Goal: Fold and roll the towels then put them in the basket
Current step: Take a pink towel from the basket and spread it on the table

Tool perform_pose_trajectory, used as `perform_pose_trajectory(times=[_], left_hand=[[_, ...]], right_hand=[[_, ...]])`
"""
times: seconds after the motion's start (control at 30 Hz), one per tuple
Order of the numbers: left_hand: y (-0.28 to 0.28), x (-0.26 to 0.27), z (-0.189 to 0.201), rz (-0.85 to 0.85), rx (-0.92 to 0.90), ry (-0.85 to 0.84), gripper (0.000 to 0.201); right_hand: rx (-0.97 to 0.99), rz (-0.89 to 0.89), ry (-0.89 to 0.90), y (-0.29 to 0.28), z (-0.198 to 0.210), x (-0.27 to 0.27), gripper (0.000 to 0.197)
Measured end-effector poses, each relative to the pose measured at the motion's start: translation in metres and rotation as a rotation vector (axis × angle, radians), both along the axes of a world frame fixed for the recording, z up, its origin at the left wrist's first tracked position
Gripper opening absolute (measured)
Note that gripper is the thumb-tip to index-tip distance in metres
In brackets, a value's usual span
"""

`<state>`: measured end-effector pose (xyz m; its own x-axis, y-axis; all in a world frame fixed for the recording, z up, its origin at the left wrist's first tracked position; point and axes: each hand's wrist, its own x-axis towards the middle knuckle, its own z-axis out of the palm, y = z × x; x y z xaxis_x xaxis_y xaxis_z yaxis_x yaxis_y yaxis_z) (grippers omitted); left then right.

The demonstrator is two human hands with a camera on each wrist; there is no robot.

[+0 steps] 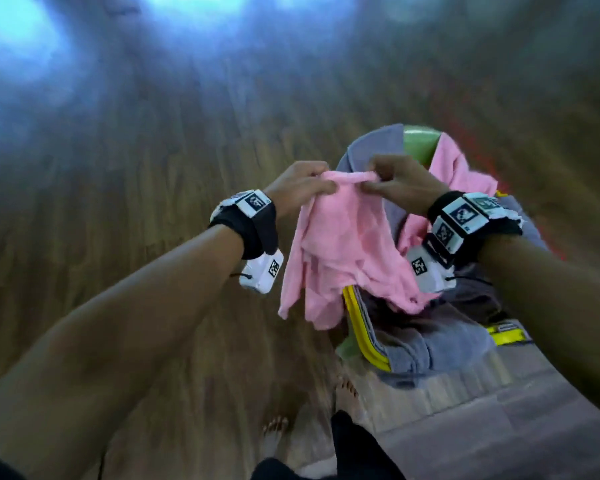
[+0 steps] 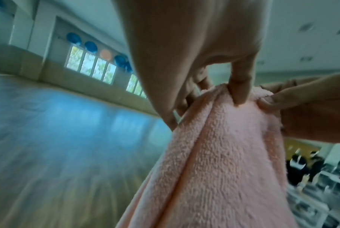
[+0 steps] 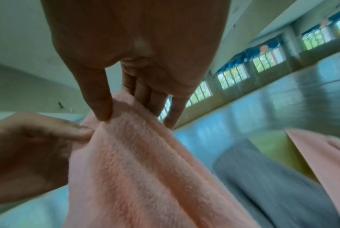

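Above basket [image 1: 364, 344] | left hand [image 1: 300, 188], right hand [image 1: 400, 187] pinching pink towel [image 1: 343, 251] edge | risk: bunched hem slipping, crooked fold

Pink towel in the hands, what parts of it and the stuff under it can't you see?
- Pink towel: wrist views cut off its lower part.
- Basket: head view, towels cover most of it.
- Grey towel: head view, blurred, partly behind the right hand.

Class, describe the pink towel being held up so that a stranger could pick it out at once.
Start at the heap of towels on the green and yellow chair on the wooden floor. Just left of it, both hands pinch one pink towel by its top edge. Unlike the other pink towel and the grey ones, it hangs in the air.
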<state>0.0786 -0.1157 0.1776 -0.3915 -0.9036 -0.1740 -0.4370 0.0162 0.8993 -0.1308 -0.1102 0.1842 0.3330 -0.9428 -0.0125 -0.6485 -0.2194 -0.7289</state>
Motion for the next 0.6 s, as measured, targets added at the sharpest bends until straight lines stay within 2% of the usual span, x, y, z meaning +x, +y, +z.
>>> perform_pose_trajectory(times=[0.1, 0.17, 0.33, 0.47, 0.53, 0.6], left_hand=[[-0.006, 0.013, 0.09, -0.025, -0.171, 0.047, 0.025], [-0.004, 0.025, 0.152, -0.039, -0.31, 0.068, 0.027], [0.017, 0.061, 0.296, -0.048, -0.627, 0.087, 0.018], [0.039, 0.088, 0.361, 0.039, -0.78, 0.106, 0.015], [0.047, 0.1, 0.376, 0.09, -0.784, 0.148, 0.017], [0.054, 0.108, 0.384, 0.157, -0.774, 0.181, 0.015]], right_hand=[[-0.186, -0.081, -0.077, 0.013, 0.093, 0.016, 0.029], [-0.297, -0.143, -0.069, 0.023, 0.151, 0.026, 0.036], [-0.421, -0.235, -0.141, 0.052, 0.278, 0.065, 0.024], [-0.443, -0.192, -0.223, 0.075, 0.327, 0.096, 0.012], [-0.589, -0.261, -0.27, 0.084, 0.333, 0.11, 0.007], [-0.8, -0.414, -0.392, 0.098, 0.321, 0.13, 0.016]])
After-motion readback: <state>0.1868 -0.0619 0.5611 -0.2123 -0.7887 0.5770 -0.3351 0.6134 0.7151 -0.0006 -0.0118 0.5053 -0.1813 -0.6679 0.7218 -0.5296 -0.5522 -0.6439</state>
